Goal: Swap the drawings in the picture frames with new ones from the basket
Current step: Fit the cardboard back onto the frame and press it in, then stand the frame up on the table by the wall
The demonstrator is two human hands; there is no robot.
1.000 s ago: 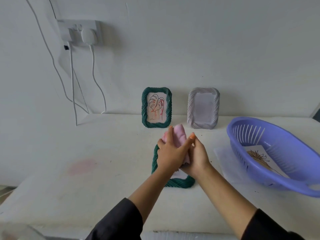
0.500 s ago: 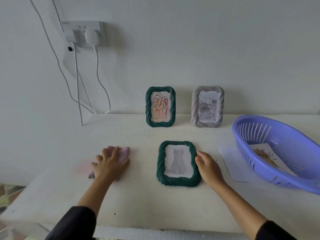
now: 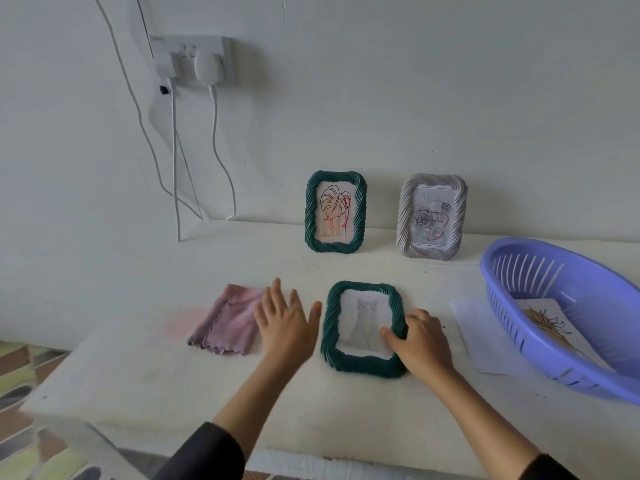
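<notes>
Frames are my business here, and I take the scene from my left. A pink cloth point(image 3: 228, 320) lies on the surface point(image 3: 173, 375), soft and limp. Just beside it my left hand point(image 3: 285, 327) hovers with its fingers spread and straight, holding nothing; whether it brushes the cloth I cannot tell. Next lies the flat green frame point(image 3: 363, 367), face up, with a cat drawing point(image 3: 363, 320) in it. Behind it, by the wall, a second green frame point(image 3: 310, 216) and a grey frame point(image 3: 405, 216) stand upright. My right hand point(image 3: 420, 341) is curled over the flat green frame's lower right edge, thumb on the front. I judge this frame light and stiff, and its twisted rim should give good purchase. The front may smear or crack, so I would hold it by the edges. Further right a loose sheet point(image 3: 474, 327) lies beside the purple basket point(image 3: 554, 358). A new drawing point(image 3: 550, 323) waits in the basket; it is thin paper that creases easily, best lifted by a corner.
</notes>
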